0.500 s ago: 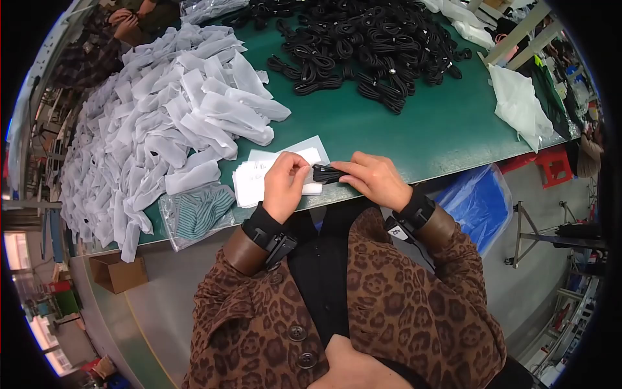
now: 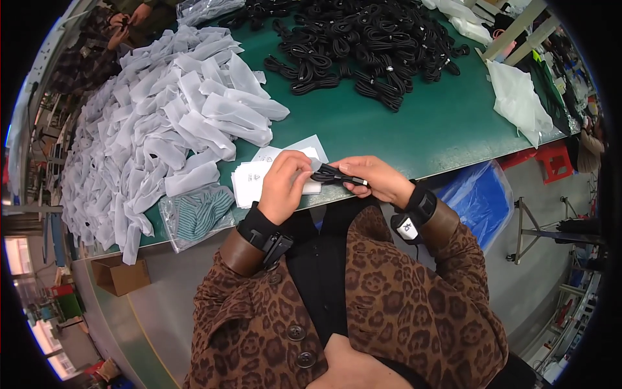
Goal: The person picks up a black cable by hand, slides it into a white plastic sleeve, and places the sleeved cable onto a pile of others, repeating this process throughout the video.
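My right hand (image 2: 379, 178) grips a coiled black cable (image 2: 334, 176) near its right end, where a light metal-looking plug tip shows past the fingers. My left hand (image 2: 284, 185) has thumb and forefinger pinched at the cable's left end, on what looks like the edge of a frosted translucent bag (image 2: 315, 165). How far the cable reaches into it is hard to make out. Beneath the left hand lies a stack of white printed slips (image 2: 247, 185), with a flat frosted sheet or bag (image 2: 312, 144) behind it.
Frosted bags, many looking filled, form a big heap (image 2: 162, 123) on the left. Coiled black cables (image 2: 363, 45) are piled at the back. Left of the slips lies a bagged green striped cloth (image 2: 201, 214). A plastic-lined blue bin (image 2: 476, 201) stands right, below the green table's edge (image 2: 447, 167).
My right hand has turned and shifted slightly, and the cable's plug tip now shows beyond its fingers. The left hand stays in nearly the same place, its pinch kept.
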The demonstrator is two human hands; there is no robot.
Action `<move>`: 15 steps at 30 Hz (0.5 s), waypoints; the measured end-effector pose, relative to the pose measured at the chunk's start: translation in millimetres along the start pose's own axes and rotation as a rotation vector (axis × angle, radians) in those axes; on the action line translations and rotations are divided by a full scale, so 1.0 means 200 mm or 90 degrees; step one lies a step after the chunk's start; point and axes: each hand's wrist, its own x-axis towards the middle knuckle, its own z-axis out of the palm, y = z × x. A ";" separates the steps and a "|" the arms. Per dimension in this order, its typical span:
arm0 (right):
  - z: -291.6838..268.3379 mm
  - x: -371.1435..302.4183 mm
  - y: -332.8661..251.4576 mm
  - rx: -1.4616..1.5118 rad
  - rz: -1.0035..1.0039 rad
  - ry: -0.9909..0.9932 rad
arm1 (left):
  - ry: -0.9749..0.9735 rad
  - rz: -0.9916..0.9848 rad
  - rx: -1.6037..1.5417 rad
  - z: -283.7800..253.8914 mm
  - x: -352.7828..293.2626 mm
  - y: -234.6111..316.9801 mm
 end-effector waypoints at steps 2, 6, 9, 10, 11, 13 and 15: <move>0.01 0.00 0.01 0.041 -0.005 -0.019 | 0.001 -0.026 -0.022 -0.01 0.00 -0.01; 0.04 0.00 0.03 0.105 -0.019 -0.036 | 0.010 -0.077 -0.069 -0.01 0.00 -0.01; 0.05 0.00 0.03 0.071 -0.029 0.003 | 0.027 -0.071 -0.073 -0.01 0.00 -0.01; 0.04 0.01 0.03 0.077 -0.023 0.019 | 0.016 -0.056 -0.039 -0.01 -0.01 -0.02; 0.04 0.01 0.03 0.082 -0.018 0.036 | 0.004 -0.040 -0.006 -0.02 -0.01 -0.02; 0.05 0.01 0.03 0.088 -0.014 0.052 | -0.007 -0.024 0.028 -0.02 -0.01 -0.03; 0.07 0.01 0.01 0.045 -0.006 0.111 | 0.003 -0.048 -0.016 -0.02 -0.01 -0.03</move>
